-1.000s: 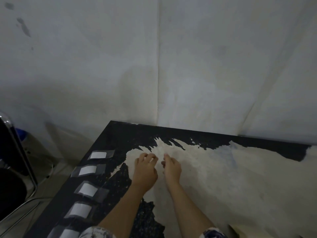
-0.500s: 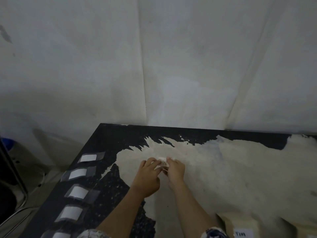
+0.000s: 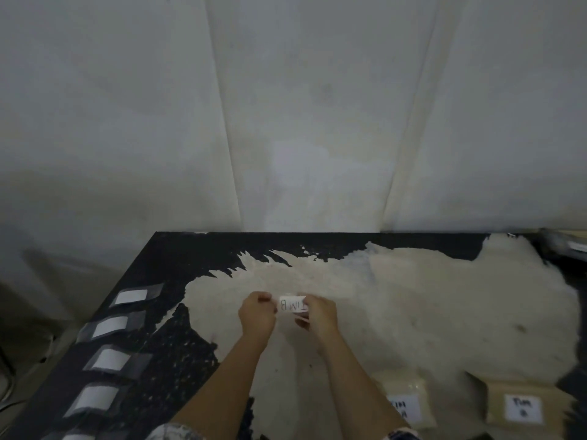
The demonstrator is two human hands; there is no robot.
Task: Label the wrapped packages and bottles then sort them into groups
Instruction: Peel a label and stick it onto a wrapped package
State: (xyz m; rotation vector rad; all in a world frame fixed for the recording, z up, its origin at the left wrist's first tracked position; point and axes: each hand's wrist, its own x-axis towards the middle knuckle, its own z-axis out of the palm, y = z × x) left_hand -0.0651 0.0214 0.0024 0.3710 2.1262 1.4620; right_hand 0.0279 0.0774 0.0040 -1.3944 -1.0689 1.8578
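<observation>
Pinching label (image 3: 292, 305) between left grip (image 3: 257, 319) and right grip (image 3: 321, 317), peeling black tabletop (image 3: 178, 258), pale wall (image 3: 286, 106)

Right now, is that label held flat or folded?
Spread flat: left hand and right hand pinch the label at opposite ends, writing visible between.

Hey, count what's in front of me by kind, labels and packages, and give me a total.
Handwritten label, pinched between left hand and right hand: 1
Blank taped labels along the table edge: 5, nearest one cut off
Wrapped packages with labels: 2
Total: 8
</observation>
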